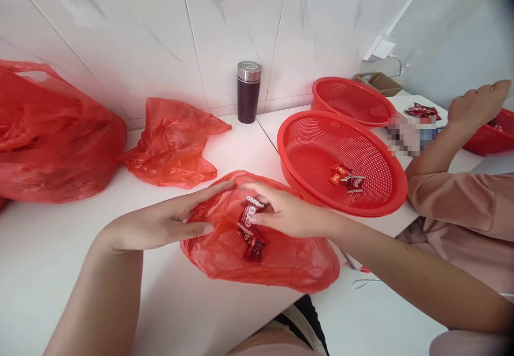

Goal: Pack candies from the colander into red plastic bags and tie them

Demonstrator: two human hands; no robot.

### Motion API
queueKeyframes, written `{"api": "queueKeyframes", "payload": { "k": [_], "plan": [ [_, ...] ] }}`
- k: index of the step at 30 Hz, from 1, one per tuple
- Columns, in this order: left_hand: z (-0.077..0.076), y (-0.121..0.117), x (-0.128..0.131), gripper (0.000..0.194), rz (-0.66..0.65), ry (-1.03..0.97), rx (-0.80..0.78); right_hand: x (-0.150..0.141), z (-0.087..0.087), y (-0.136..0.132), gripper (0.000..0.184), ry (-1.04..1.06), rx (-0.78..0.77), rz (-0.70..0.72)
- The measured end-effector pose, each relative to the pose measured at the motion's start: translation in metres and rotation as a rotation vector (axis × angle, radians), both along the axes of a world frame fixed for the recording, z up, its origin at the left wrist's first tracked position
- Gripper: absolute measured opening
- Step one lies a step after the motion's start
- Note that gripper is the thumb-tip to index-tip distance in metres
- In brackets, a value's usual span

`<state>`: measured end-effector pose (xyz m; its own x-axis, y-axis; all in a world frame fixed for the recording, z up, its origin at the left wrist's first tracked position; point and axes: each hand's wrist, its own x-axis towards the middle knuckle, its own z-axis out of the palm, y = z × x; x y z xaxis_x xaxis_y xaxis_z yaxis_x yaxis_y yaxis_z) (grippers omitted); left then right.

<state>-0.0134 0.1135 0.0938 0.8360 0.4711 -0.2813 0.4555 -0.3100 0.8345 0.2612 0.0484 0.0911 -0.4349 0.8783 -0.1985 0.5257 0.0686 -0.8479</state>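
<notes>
A red plastic bag (297,259) lies spread on the white table with its mouth facing up. My left hand (156,222) rests at the bag's left side, touching it, with the thumb and straight fingers apart. Between the thumb and fingers of my right hand (285,211) is a dark red wrapped candy (249,214) with a white patterned edge, held over the bag's mouth. Just below it, more dark red wrapped candy (254,246) shows in the bag; how many pieces is hard to tell.
A red perforated basket (297,171) at right holds a few wrapped candies (341,175). Behind it stands another red basket (321,99). A dark tumbler (248,96) stands by the tiled wall. Red bags (172,142) lie at left. A co-worker's arm (441,136) reaches in at right.
</notes>
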Motion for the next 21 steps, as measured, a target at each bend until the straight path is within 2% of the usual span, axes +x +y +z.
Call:
{"api": "queueKeyframes", "payload": {
  "k": [3, 6, 7, 9, 10, 12, 14, 16, 19, 21],
  "plan": [
    [0.000, 0.000, -0.002, 0.074, 0.018, 0.013, 0.017, 0.001, 0.010, -0.003, 0.048, 0.024, 0.057, -0.037],
    [0.001, -0.001, -0.002, 0.073, 0.032, 0.044, 0.037, 0.022, 0.029, 0.001, 0.030, 0.059, 0.179, -0.115],
    [0.001, -0.001, -0.002, 0.072, 0.037, 0.052, 0.040, 0.035, 0.034, 0.005, 0.027, 0.013, 0.231, -0.157],
    [0.002, -0.001, -0.001, 0.072, 0.044, 0.061, 0.039, 0.071, 0.038, 0.016, 0.029, -0.222, 0.324, -0.248],
    [0.002, -0.001, -0.001, 0.072, 0.045, 0.062, 0.037, 0.093, 0.035, 0.023, 0.035, -0.389, 0.344, -0.282],
    [0.002, -0.001, -0.001, 0.071, 0.051, 0.071, 0.033, 0.140, 0.022, 0.037, 0.060, -0.763, 0.225, -0.305],
    [0.001, -0.001, -0.001, 0.071, 0.067, 0.085, 0.038, 0.182, 0.003, 0.048, 0.081, -0.896, 0.102, -0.359],
    [-0.001, 0.000, -0.001, 0.071, 0.082, 0.098, 0.052, 0.212, -0.018, 0.053, 0.092, -0.933, -0.010, -0.340],
    [-0.003, 0.001, 0.001, 0.074, 0.093, 0.096, 0.061, 0.229, -0.042, 0.054, 0.088, -0.906, -0.097, -0.283],
    [-0.003, 0.001, 0.002, 0.076, 0.097, 0.089, 0.055, 0.227, -0.052, 0.053, 0.071, -0.869, -0.097, -0.274]
  ]
}}
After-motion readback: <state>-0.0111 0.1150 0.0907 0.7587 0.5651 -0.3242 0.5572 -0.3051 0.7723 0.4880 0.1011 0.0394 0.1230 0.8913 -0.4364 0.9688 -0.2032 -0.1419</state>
